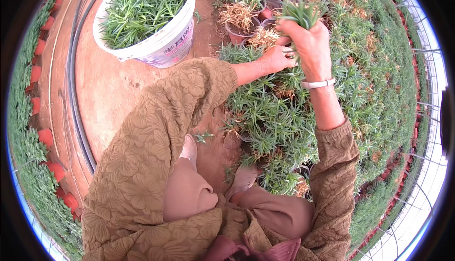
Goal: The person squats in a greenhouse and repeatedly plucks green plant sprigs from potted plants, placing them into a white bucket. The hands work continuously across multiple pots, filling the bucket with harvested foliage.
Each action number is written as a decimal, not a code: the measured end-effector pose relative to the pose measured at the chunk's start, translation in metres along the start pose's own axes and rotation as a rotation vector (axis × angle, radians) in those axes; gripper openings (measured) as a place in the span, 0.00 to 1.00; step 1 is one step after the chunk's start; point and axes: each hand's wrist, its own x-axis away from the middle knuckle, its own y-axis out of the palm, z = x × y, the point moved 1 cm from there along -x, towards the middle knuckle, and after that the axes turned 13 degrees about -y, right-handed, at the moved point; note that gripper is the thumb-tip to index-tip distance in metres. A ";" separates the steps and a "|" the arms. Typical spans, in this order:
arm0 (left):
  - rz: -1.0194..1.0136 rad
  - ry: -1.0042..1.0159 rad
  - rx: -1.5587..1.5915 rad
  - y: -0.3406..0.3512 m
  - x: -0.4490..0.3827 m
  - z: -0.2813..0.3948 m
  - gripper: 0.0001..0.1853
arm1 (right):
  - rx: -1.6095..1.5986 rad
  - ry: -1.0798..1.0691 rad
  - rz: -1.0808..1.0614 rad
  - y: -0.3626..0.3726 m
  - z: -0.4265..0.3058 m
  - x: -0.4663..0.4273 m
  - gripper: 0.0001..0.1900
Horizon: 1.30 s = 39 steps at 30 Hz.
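Note:
My right hand [308, 44], with a band on its wrist, is closed around a bunch of green leafy cuttings [301, 13] whose tips stick out above the fist. Just to its left, my left hand [279, 59] reaches in over the potted plants, its fingertips close together below the bunch; whether they pinch a stem cannot be told. Beneath both hands grow dense narrow-leaved plants [273, 108]. Dry, straw-coloured stubble [236, 16] fills a plastic pot [241, 35] left of the hands. A white plastic bucket [167, 53] heaped with cut green shoots [142, 12] stands at the upper left.
Black hoses [73, 83] run along the bare soil path [106, 79] on the left, beside a row of red pots [45, 137] with plants. Several more pots crowd the top middle. My feet are at the edge of the plant bed; a few loose shoots [203, 136] lie on the soil.

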 end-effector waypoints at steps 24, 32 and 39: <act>-0.139 -0.182 0.070 -0.013 0.017 0.013 0.11 | 0.606 -0.491 -0.495 -0.023 0.023 0.129 0.04; -0.146 -0.183 -0.225 -0.022 0.006 0.026 0.12 | 0.276 0.274 0.129 -0.124 0.082 0.175 0.06; -0.224 -0.249 -0.478 -0.035 -0.018 0.055 0.16 | 0.214 0.115 0.314 -0.171 0.078 0.143 0.08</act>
